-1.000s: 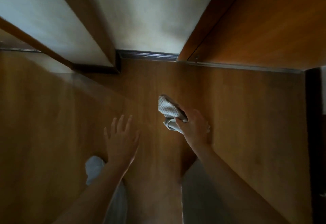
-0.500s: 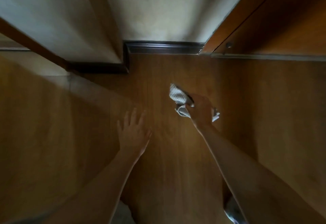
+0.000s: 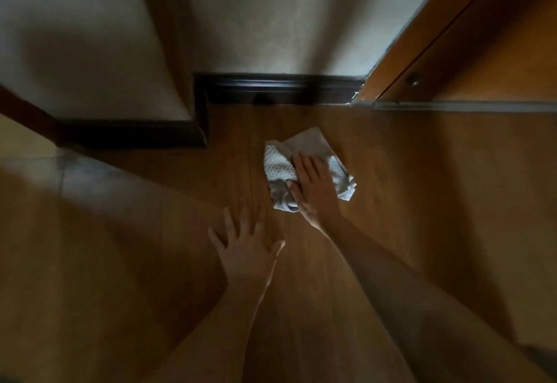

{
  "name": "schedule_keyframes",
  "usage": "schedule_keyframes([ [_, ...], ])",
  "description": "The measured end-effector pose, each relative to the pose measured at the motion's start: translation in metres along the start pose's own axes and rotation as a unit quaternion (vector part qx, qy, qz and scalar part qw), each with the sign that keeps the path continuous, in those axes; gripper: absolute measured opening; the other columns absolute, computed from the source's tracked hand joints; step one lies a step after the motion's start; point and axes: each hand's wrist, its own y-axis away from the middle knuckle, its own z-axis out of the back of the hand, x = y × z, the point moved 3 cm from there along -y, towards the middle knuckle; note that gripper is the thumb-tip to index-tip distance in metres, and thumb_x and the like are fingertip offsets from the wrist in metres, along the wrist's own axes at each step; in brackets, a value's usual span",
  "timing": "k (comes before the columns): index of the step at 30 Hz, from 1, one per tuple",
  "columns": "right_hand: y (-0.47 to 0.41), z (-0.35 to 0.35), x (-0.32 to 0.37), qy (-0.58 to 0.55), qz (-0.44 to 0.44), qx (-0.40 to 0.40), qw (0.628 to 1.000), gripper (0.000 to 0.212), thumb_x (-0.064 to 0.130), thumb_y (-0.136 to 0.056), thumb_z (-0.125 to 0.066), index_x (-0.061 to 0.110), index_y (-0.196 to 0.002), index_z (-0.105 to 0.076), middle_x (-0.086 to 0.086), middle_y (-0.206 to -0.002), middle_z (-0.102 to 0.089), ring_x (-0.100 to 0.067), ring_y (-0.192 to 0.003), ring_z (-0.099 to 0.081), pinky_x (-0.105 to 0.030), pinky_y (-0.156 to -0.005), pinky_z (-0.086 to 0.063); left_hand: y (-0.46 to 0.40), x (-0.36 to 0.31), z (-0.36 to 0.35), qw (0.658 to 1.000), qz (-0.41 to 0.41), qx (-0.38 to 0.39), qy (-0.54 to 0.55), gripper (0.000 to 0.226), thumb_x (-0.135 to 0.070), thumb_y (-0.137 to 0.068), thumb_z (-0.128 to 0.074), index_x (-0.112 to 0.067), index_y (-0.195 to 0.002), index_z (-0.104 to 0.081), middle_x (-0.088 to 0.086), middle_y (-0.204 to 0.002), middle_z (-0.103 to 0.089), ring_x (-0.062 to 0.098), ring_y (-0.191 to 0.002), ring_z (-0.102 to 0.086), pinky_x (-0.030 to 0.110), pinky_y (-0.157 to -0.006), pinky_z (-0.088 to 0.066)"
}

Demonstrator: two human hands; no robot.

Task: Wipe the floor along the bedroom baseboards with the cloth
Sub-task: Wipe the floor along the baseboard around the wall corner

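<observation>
Your right hand (image 3: pixel 315 188) no longer bunches cloth (image 3: pixel 278 168) in lifted grip: now flat, fingers straight, pressing cloth down onto floor (image 3: pixel 422 171). Cloth spread wider, nearer baseboard (image 3: pixel 280 88). Your left hand (image 3: pixel 245 251) now planted on floor, fingers splayed.

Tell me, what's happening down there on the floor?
A person is wiping the wooden floor. Their right hand presses a pale cloth flat on the boards, a little short of the dark baseboard. Their left hand is spread open over the floor beside it, holding nothing.
</observation>
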Motion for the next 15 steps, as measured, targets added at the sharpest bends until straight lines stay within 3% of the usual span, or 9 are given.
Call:
schedule_keyframes([
  [3, -0.002, 0.001, -0.003, 0.027, -0.011, 0.071, 0.997, 0.064, 0.048, -0.099, -0.018, 0.012, -0.153, -0.019, -0.009, -0.158, -0.023, -0.026, -0.147, -0.014, -0.039, -0.121, -0.005, 0.001, 0.002, -0.001, 1.000, -0.018, -0.011, 0.000, 0.078, -0.070, -0.091, -0.029, -0.035, -0.154, 0.000, 0.003, -0.162, 0.013, 0.032, -0.146, 0.022, 0.064, -0.114, 0.002],
  [7, -0.006, -0.003, 0.003, 0.071, -0.018, 0.137, 0.988, 0.071, 0.054, -0.096, -0.004, 0.012, -0.153, -0.008, -0.011, -0.161, -0.010, -0.028, -0.149, -0.002, -0.048, -0.120, -0.008, 0.002, 0.011, 0.001, 0.998, -0.052, -0.020, 0.002, 0.078, -0.068, -0.092, -0.033, -0.035, -0.154, 0.001, 0.002, -0.162, 0.013, 0.031, -0.147, 0.020, 0.063, -0.114, 0.004],
  [11, -0.024, -0.016, 0.014, 0.100, 0.008, 0.162, 0.982, 0.078, 0.061, -0.088, 0.022, 0.015, -0.150, 0.007, -0.013, -0.162, 0.000, -0.029, -0.149, 0.006, -0.047, -0.121, -0.004, 0.001, 0.017, 0.002, 0.997, -0.064, -0.025, 0.018, 0.078, -0.068, -0.091, -0.037, -0.036, -0.154, -0.003, 0.000, -0.163, 0.010, 0.029, -0.147, 0.018, 0.061, -0.114, 0.006],
  [15, -0.052, -0.018, 0.032, 0.084, 0.047, 0.153, 0.983, 0.074, 0.054, -0.093, 0.006, 0.014, -0.153, -0.004, -0.011, -0.162, -0.004, -0.027, -0.149, 0.003, -0.043, -0.121, 0.001, -0.002, 0.017, 0.002, 0.998, -0.057, -0.025, 0.026, 0.075, -0.067, -0.091, -0.040, -0.037, -0.153, -0.011, -0.004, -0.163, 0.008, 0.027, -0.147, 0.018, 0.059, -0.115, 0.007],
])
